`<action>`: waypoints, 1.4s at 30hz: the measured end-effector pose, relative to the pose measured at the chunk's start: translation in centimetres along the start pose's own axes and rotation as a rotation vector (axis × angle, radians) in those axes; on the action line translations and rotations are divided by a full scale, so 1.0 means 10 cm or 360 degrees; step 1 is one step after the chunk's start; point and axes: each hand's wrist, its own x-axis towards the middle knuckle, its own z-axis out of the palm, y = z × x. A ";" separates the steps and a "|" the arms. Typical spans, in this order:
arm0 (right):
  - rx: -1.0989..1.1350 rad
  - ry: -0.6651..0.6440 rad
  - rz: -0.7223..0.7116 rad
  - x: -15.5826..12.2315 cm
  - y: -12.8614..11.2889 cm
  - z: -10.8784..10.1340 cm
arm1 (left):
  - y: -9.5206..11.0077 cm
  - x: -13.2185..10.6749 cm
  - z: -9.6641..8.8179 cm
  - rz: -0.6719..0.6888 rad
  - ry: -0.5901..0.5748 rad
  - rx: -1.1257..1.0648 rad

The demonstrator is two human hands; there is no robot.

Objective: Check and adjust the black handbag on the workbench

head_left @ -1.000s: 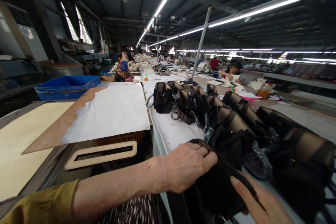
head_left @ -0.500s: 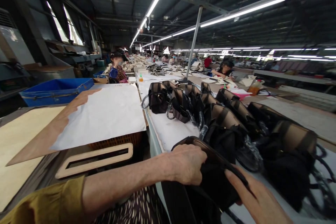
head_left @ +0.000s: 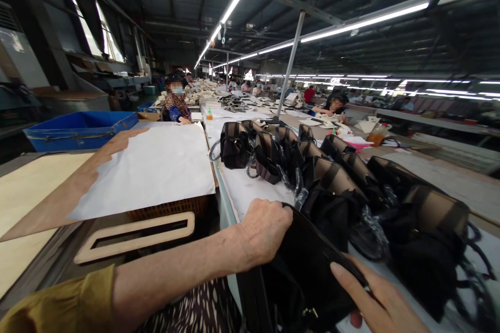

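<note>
A black handbag [head_left: 312, 265] stands tilted at the near table edge, its upper rim running between my two hands. My left hand [head_left: 267, 229] is closed on the rim at the bag's far left corner. On the right, my right hand [head_left: 371, 291] grips the same rim, thumb on the outer face and the other fingers partly hidden behind it. A small gold-coloured metal fitting shows low on the bag's face. Close behind it stand several similar black handbags [head_left: 336, 187] with tan linings and plastic-wrapped handles.
Left of the bags, a white sheet [head_left: 152, 166] lies over brown board. In front of it sits a pale oblong frame [head_left: 136, 237]. A blue bin [head_left: 82, 132] stands behind. A person [head_left: 176, 101] works beyond the sheet, another [head_left: 334, 106] across the table.
My left hand has moved slightly left along the bag's rim, and more of the bag's face now shows. My right hand stays on the rim.
</note>
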 end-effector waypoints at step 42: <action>-0.0288 0.0313 -0.0105 0.25 0.09 0.00 | -0.23 0.47 0.00 -0.0010 0.0146 -0.0581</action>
